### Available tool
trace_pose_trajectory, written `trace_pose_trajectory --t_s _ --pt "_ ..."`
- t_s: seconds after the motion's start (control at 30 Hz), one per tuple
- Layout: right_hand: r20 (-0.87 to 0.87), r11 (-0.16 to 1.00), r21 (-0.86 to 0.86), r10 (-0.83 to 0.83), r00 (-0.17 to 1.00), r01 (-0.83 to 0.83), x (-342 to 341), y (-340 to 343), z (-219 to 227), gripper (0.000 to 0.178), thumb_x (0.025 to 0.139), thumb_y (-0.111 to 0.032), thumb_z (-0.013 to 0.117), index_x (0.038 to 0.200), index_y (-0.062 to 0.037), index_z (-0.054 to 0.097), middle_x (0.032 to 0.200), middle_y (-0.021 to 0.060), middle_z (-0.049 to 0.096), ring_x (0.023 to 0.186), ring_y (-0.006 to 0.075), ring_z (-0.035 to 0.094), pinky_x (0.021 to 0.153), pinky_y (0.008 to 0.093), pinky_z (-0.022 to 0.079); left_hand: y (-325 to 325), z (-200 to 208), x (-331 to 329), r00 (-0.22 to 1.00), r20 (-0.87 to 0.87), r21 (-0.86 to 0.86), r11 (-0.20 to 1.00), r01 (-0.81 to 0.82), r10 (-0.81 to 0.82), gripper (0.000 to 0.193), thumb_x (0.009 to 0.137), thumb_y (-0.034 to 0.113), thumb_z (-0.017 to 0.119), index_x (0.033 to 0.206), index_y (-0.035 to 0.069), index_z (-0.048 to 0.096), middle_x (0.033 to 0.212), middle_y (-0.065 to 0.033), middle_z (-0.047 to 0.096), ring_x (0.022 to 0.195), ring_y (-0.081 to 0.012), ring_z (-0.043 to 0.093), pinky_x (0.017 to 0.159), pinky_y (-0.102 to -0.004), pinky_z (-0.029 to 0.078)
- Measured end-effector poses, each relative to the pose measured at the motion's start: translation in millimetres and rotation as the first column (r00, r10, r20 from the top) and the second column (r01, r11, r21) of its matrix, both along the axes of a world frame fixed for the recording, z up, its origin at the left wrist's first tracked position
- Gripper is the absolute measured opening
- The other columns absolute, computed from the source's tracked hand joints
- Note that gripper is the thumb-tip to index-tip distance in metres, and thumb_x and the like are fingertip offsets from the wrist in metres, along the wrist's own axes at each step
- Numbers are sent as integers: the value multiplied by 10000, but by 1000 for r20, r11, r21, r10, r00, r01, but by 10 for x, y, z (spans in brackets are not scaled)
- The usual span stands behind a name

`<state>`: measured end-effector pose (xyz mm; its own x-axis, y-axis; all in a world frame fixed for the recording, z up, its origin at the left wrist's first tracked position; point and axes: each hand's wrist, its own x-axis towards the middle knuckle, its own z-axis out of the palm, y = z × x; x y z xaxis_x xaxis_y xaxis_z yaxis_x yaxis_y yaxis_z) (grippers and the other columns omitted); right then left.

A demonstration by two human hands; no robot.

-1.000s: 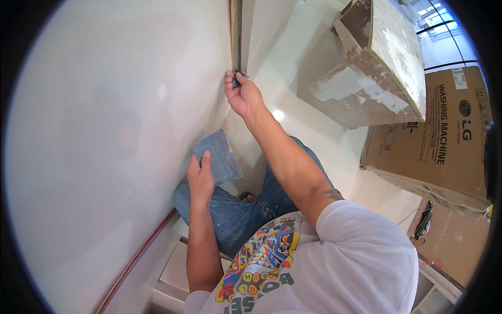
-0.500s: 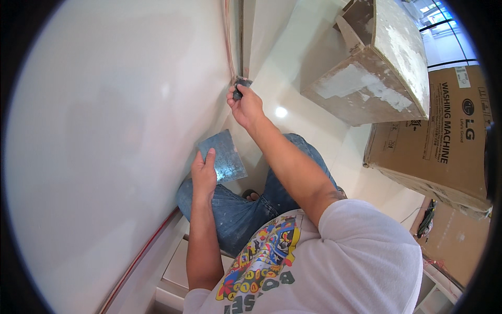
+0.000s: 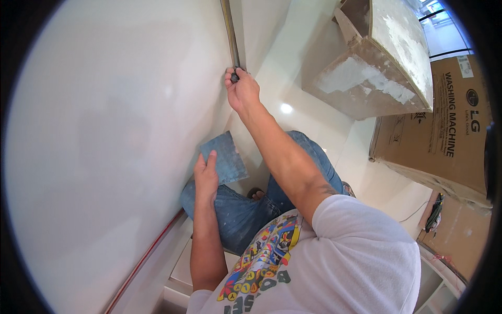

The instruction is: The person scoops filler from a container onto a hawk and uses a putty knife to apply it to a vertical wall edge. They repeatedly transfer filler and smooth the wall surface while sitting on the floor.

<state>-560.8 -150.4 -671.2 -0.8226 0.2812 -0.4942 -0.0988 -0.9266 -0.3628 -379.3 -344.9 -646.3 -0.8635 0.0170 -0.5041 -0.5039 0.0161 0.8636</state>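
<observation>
My left hand [image 3: 207,175] grips a flat, square metal plate [image 3: 228,157] by its edge, thumb on top, above my bent knee. The plate is grey-blue and scuffed. My right hand [image 3: 244,93] is stretched far ahead, its fingers closed around the black handle of a small putty knife [image 3: 235,77]. Most of the knife's blade is hidden by the hand. The hand is at the lower end of a narrow brownish strip [image 3: 229,26], which runs along the edge of the white wall [image 3: 104,131].
At the right stands a worn wooden box [image 3: 366,78] smeared with white. Beyond it is a large brown cardboard carton [image 3: 418,141]. A red line [image 3: 149,251] follows the wall's lower edge on the left. Dark cables [image 3: 434,213] lie at the lower right. Pale glossy tiles [image 3: 293,112] cover the floor.
My right hand has moved slightly farther away and left, with the putty knife. Pinkish bands beside the strip no longer show. The plate stays in my left hand, almost unmoved.
</observation>
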Motion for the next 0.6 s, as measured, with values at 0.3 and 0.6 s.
trace_pose_trajectory --t_s 0.3,0.6 --pt "27 970 214 109 994 -112 439 -179 130 121 1123 -81 452 1228 -56 506 969 132 648 749 231 626 654 347 518 16 8 3 999 51 10 1000 -5 4 361 1125 226 583 1390 -15 630 1245 -72 724 1102 -145 639 1005 -304 486" --pt "116 993 39 102 988 -107 253 14 -271 156 1123 -89 457 1275 -90 496 953 91 614 741 198 592 599 315 481 49 -8 -15 999 33 26 1000 -10 9 352 1127 226 586 1379 -13 640 1240 -69 727 1094 -147 646 1004 -313 499"
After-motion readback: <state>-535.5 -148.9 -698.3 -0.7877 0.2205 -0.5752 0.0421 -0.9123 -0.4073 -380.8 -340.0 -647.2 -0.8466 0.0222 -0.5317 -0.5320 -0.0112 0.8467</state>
